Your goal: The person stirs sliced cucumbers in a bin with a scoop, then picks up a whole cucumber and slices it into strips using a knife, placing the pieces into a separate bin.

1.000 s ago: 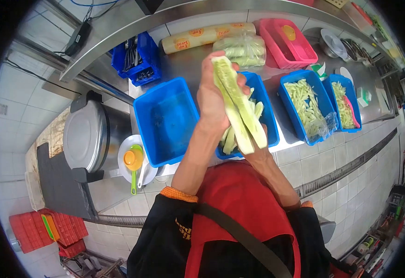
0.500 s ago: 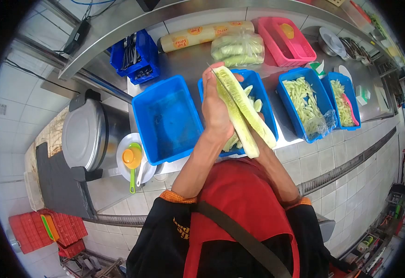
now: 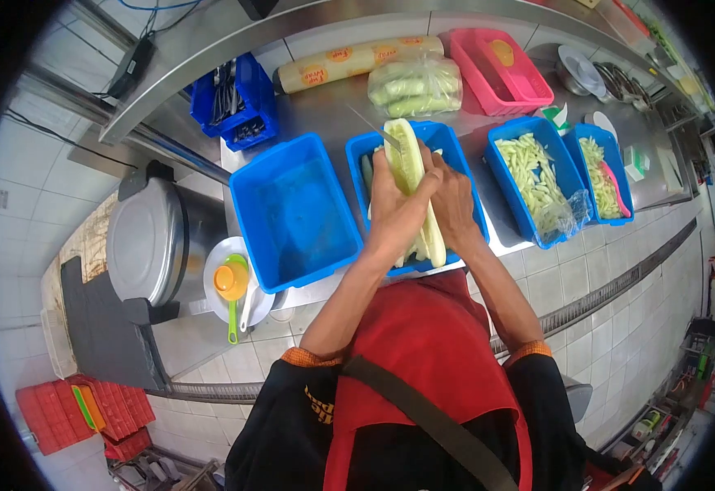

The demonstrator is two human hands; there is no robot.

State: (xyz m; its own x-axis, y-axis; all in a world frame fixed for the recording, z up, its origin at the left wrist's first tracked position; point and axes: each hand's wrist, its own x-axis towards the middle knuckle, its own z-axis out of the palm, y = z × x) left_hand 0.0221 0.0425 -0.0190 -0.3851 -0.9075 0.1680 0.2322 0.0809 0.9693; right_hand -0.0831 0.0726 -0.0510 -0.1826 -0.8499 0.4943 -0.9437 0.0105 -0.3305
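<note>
A pale, split cucumber piece stands lengthwise between my hands, its cut face up. My left hand is wrapped round it, the thumb lying across it. On its right, my right hand is closed on a knife whose handle is hidden by the fingers. The thin knife blade points up and left, crossing the cucumber near its upper end. Both hands are over a blue tub that holds more cucumber pieces, largely covered by the hands.
A blue tub stands left. Two tubs at right hold cut strips. Behind are bagged cucumbers, a wrap roll, a pink basket and blue cutlery bins. A large pot and a plate stand left.
The two long cucumber halves seen side by side are now largely one visible piece, held more upright. My right hand has come up from behind them into view, and more of the knife blade shows.
</note>
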